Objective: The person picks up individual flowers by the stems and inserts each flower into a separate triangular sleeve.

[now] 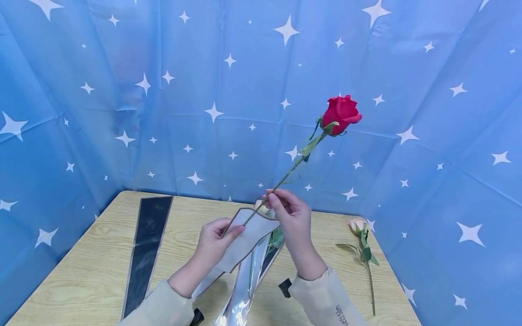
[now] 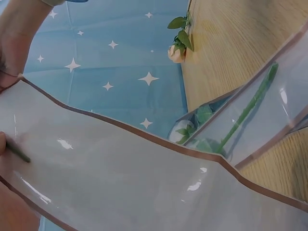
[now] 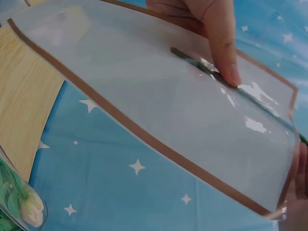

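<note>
Starry blue curtain (image 1: 261,72) — pale wooden table (image 1: 94,271) below.

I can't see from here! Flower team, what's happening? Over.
Left hand pinching stem and white wrapper. Right hand holding stem. Red rose tilted. Nothing seems in the way.

The left hand (image 1: 216,234), thumb extended, pinched the red rose (image 1: 341,114) low down, while the right hand (image 1: 294,217) pinched it higher up, both forearms (image 1: 190,269) slanting inward below it.
</note>
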`<state>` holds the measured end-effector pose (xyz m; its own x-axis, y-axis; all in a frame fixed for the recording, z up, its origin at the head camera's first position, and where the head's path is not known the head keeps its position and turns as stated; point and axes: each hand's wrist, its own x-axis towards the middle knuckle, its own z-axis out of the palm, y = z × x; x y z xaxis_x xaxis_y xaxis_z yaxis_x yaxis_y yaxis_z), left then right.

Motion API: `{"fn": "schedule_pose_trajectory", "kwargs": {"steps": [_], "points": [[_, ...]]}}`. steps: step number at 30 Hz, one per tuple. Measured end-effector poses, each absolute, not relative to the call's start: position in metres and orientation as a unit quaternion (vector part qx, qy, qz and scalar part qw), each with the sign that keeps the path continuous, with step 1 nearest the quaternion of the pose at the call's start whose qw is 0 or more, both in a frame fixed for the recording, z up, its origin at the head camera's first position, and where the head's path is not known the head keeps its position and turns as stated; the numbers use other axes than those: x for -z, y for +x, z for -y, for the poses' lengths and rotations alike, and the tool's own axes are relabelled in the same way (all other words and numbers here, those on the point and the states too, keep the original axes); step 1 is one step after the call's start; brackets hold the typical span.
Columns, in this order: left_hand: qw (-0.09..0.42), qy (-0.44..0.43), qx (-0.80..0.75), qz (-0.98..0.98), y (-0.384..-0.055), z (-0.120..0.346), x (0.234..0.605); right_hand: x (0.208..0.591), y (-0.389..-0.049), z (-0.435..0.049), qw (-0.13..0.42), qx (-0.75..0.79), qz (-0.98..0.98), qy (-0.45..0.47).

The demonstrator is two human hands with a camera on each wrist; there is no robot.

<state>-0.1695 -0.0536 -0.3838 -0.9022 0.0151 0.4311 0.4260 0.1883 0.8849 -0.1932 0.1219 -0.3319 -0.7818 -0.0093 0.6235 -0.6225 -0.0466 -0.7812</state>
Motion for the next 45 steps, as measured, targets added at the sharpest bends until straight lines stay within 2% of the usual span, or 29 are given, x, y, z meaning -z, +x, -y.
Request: {"fn": "schedule_pose_trajectory", "kwargs": {"steps": [10,22,30,37,45], "points": [[0.172,-0.172,0.621,0.745,-0.1661,0.0537,0.3773,0.3325,-0.1939,-0.1211,0.190,-0.666,0.681,0.240],[0.171,-0.172,0.634,0.735,-0.1648,0.0520,0.3769,0.3319,-0.1951,-0.1221,0.216,-0.688,0.652,0.232],[0.166,-0.170,0.633,0.736,-0.1652,0.0527,0.3759,0.3333,-0.1948,-0.1215,0.212,-0.658,0.685,0.229],[0.166,-0.168,0.641,0.730,-0.1654,0.0507,0.3773,0.3297,-0.1950,-0.1241,0.238,-0.685,0.650,0.229],[0.171,-0.154,0.642,0.731,-0.1658,0.0507,0.3776,0.3309,-0.1949,-0.1237,0.235,-0.671,0.663,0.233]]}}
